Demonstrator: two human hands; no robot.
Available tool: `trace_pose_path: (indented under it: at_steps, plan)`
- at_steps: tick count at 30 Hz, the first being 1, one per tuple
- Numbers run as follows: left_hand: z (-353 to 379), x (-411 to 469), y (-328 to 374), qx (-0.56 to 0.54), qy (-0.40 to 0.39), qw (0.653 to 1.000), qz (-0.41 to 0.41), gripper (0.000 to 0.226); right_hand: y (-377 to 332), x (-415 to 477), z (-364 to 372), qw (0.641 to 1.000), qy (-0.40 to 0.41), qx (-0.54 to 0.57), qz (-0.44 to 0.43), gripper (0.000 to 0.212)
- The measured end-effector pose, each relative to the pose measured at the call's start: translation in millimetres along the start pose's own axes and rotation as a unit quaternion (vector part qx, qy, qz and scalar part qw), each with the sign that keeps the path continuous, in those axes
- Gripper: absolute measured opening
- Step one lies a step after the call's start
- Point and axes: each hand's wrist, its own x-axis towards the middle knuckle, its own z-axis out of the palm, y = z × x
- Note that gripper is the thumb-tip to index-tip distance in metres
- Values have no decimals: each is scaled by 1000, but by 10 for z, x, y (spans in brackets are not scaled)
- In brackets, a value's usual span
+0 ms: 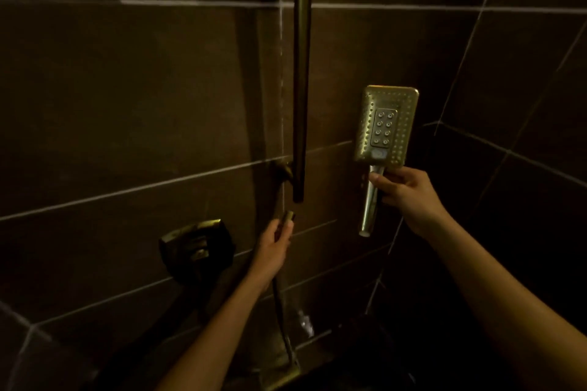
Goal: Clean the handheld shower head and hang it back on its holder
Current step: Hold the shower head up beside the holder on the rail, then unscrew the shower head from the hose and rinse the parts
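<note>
While my right hand (405, 192) grips the gold shower head (386, 127) by its handle, nozzles facing me, left hand (275, 240) closed around the detached hose end (288, 218).

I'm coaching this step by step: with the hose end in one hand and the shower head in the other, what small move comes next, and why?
Probably bring the hose end in the left hand up to the bare bottom of the shower head handle, held by the right hand. The two are apart, so the head cannot hang connected yet.
</note>
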Motion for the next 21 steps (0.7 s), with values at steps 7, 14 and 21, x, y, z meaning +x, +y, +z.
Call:
trace_pose_path:
  at_steps: [7,14,21]
  plan:
    - [-774,-247,-896,116,35,989,-83,36,536,-43,432,998,-7,4,54,16]
    - [-1463,-26,-1375,249,101,950,-157,37,722,-32,729,997,-23,-20,76,14]
    - [-1601,220,-1504,209,36,948,-236,54,892,-122,859,995,-12,-13,100,13]
